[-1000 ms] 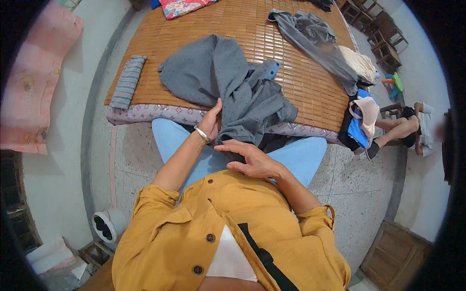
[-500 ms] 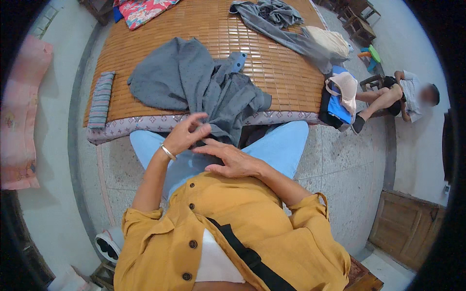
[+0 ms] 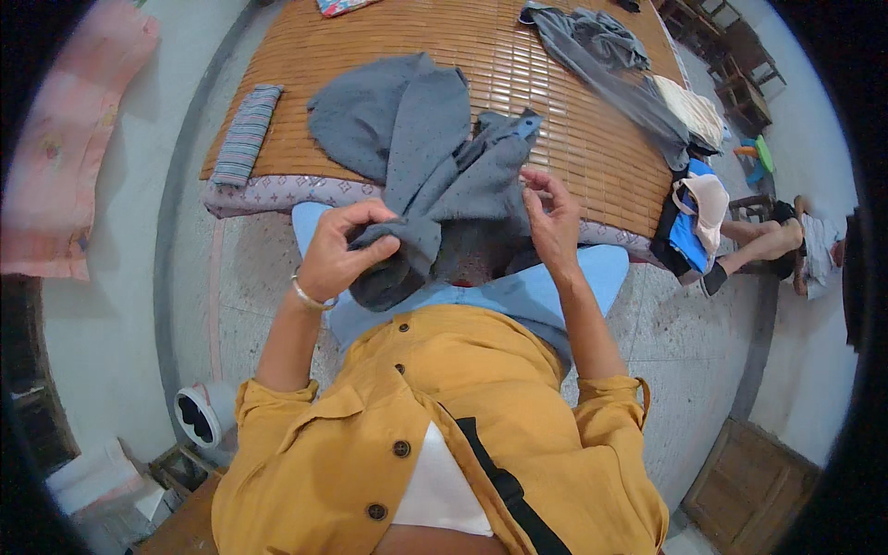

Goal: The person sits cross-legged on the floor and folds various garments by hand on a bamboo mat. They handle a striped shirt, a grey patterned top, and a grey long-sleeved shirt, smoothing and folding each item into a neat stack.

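Observation:
A dark grey garment with small dots (image 3: 430, 125) lies crumpled across the near edge of the slatted bamboo mat, its lower part hanging over my lap. My left hand (image 3: 347, 254) is closed on a bunched fold of it, thumb on top. At the garment's right side, my right hand (image 3: 557, 222) has thumb and fingers drawn together at its edge, seemingly pinching the cloth. A small blue patch with dark dots (image 3: 527, 127) shows at the garment's upper right. Its exact kind is hidden by the folds.
The bamboo mat (image 3: 555, 120) covers a bed. A striped folded cloth (image 3: 248, 134) lies at its left edge. Toward the right are another grey garment (image 3: 601, 79), a cream cloth (image 3: 686, 111) and a beige bra (image 3: 708, 205) on blue clothing. A person (image 3: 777, 242) sits beyond.
My hands have moved apart; the left now grips the garment and the right has gone to its right edge. The garment's lower part is drawn over my lap. The whole view has shifted.

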